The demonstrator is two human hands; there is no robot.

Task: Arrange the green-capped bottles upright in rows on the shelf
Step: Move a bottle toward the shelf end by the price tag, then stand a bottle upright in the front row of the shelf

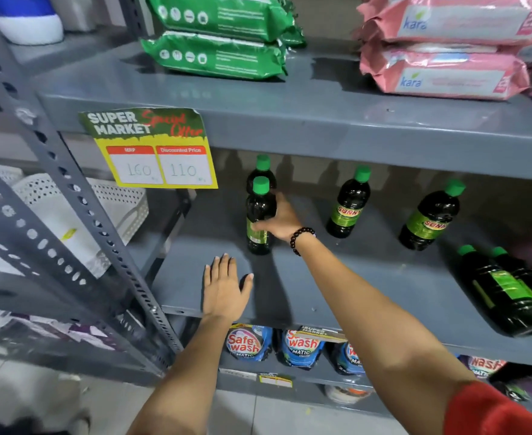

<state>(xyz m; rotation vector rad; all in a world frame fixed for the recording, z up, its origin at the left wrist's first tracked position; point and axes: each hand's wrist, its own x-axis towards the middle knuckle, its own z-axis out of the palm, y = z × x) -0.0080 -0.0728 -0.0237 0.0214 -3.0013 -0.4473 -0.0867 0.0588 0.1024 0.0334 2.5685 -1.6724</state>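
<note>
- Grey metal shelf (337, 277), middle tier: six green-capped bottles in view.
- Front bottle (260, 215): upright, left part of the tier, label turned away.
- Rear bottle (262, 169): upright, directly behind the front bottle, mostly hidden by it.
- Middle bottle (348, 204): upright, well apart to the right, "SUNNY" label facing forward.
- Right bottle (431, 216): upright, further right, apart from the others.
- Two lying bottles (509, 293): on their sides at the right end, touching side by side, caps toward the back.
- Right hand (282, 222): wrapped around the front bottle's body, fingers behind and thumb across the label; beaded bracelet (302, 240) at the wrist.
- Left hand (225, 287): flat, palm down on the shelf near its front edge, fingers spread, grasping nothing.
- Price tag (151, 149): hanging from the upper tier's edge, marked 160 and 110.
- Upper tier: green packs (217, 54) left, pink packs (443, 67) right.
- Lower tier: detergent pouches (249, 342).
</note>
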